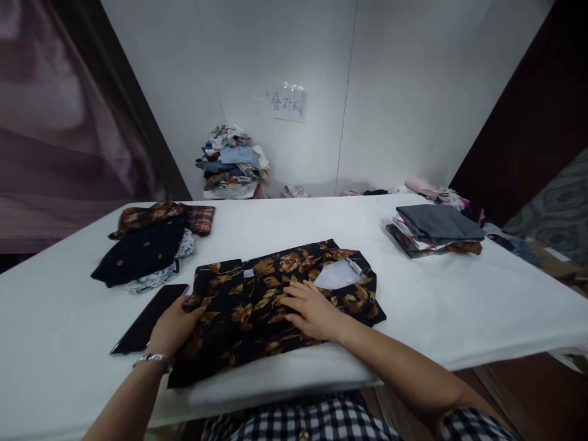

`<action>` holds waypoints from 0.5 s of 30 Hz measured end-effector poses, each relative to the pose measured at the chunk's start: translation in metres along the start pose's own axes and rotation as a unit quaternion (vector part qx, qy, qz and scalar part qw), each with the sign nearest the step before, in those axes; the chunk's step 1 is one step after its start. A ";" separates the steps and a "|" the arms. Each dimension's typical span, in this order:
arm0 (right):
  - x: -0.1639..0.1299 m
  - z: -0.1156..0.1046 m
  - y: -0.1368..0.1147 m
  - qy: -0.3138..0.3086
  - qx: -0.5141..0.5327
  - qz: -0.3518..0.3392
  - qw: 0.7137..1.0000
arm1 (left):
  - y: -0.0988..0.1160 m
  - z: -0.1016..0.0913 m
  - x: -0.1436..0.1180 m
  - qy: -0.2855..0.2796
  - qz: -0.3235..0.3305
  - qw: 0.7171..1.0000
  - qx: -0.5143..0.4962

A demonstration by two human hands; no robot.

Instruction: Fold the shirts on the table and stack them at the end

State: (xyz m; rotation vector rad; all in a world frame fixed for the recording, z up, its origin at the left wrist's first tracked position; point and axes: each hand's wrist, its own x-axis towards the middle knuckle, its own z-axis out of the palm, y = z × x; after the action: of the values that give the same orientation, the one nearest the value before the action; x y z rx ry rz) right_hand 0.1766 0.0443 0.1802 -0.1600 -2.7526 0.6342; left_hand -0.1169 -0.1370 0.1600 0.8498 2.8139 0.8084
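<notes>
Both hands are on the flowered garment (257, 315), which lies near the front edge of the white-covered table (427, 294): the left hand (173, 324) seems to pinch its left side between thumb and fingers, while the right hand (315, 311) rests on top, fingers loosely spread, gripping nothing. Judging by its creases, the cloth should be light and limp — hard to break, easy to rumple — and its layers may slip over each other. Its side edges and corners look the surest holds, several layers pinched together, with a flat palm steadying the middle. Just left lies a dark, flat device (149, 321); beyond it, a loose pile of clothes (140, 251). Farther right sits a neat folded stack (441, 223). A tall clothes heap (234, 160) stands by the far wall.
</notes>
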 end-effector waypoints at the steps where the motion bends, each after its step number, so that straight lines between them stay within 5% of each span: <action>1: 0.003 0.001 -0.007 0.017 0.008 -0.006 1.000 | -0.004 0.001 -0.002 -0.008 -0.011 1.000 -0.006; 5: 0.025 0.015 -0.039 0.064 0.091 -0.041 0.993 | 0.004 0.001 -0.010 -0.022 -0.024 0.999 -0.007; 8: 0.046 0.041 -0.052 0.043 0.221 0.002 0.974 | 0.009 0.000 -0.013 -0.024 -0.019 1.000 -0.003; 12: 0.065 0.077 -0.046 -0.017 0.412 0.187 0.892 | 0.007 -0.001 -0.014 -0.032 -0.032 0.999 -0.025; 15: 0.065 0.080 -0.040 -0.037 0.501 0.257 0.826 | 0.022 -0.010 -0.017 -0.028 -0.035 0.996 -0.076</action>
State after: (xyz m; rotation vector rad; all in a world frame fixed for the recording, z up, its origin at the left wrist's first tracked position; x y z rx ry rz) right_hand 0.0878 -0.0126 0.1474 -0.6253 -2.0359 2.1326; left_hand -0.0945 -0.1351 0.1789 0.7336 2.6767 0.9580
